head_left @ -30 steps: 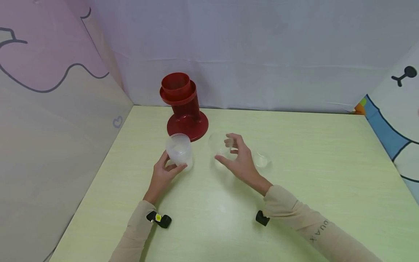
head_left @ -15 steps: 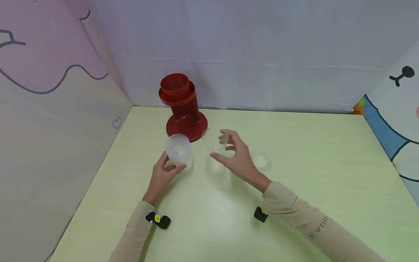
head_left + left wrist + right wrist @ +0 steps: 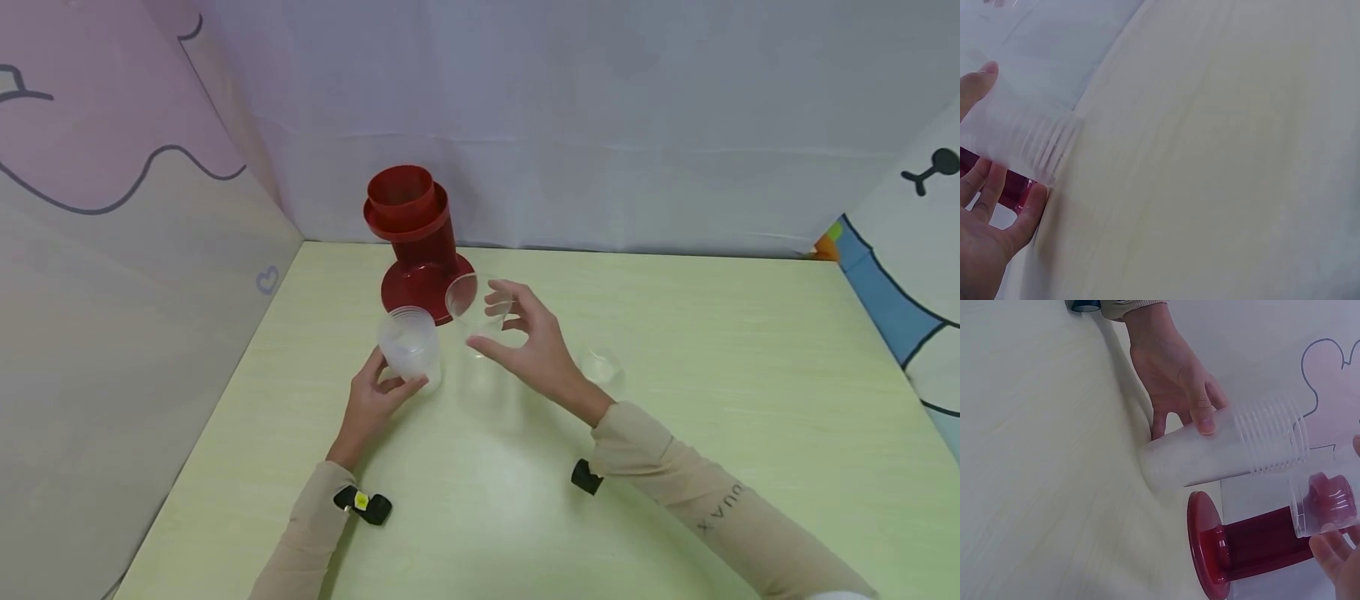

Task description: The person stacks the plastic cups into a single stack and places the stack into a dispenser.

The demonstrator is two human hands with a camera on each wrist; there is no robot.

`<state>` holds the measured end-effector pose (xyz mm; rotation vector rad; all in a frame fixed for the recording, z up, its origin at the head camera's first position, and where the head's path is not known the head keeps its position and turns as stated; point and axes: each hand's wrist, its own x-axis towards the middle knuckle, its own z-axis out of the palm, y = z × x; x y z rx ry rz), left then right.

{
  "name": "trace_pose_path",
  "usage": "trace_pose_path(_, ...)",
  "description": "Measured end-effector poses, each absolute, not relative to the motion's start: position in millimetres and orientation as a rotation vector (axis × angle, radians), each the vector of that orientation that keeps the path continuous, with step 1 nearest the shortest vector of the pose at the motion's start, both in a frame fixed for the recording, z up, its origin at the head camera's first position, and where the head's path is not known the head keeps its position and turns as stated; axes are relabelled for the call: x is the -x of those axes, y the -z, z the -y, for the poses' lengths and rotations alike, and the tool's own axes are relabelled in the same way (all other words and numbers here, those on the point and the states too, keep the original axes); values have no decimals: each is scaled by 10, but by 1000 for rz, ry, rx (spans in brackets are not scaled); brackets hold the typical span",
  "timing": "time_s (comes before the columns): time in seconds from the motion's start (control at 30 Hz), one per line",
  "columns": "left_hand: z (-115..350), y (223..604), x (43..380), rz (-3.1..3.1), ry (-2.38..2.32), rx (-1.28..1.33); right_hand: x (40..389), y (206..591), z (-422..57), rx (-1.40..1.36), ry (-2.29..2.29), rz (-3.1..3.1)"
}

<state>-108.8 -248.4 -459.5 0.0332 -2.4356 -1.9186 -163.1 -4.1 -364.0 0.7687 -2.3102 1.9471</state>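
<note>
My left hand (image 3: pixel 375 404) grips the lower part of a stack of clear plastic cups (image 3: pixel 410 340), fingers and thumb on its sides. In the right wrist view the stack (image 3: pixel 1210 450) shows several rims, its base at the table. Just right of the stack, my right hand (image 3: pixel 528 342) holds a single clear plastic cup (image 3: pixel 472 310) between thumb and fingers, raised off the table. In the right wrist view that cup (image 3: pixel 1310 506) sits near the stack's rims, apart from the left hand. The left wrist view shows the stack (image 3: pixel 1029 137) between left thumb and fingers.
Behind the stack stands a red holder (image 3: pixel 423 242) with a round base and a wide tubular top. A clear round object (image 3: pixel 600 367), too see-through to identify, lies on the pale table (image 3: pixel 712 375) behind my right wrist. Fabric walls (image 3: pixel 562 125) border the back and sides.
My right hand has moved left and farther back with the single cup, which now overlaps the red base in the head view. The left hand and stack have barely moved.
</note>
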Motion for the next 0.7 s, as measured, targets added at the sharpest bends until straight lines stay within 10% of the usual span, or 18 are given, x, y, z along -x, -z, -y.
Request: trace_pose_path(0.7,2499,4604,1090,2402,1955,-39,1741,3436,317,-935,-1926,2194)
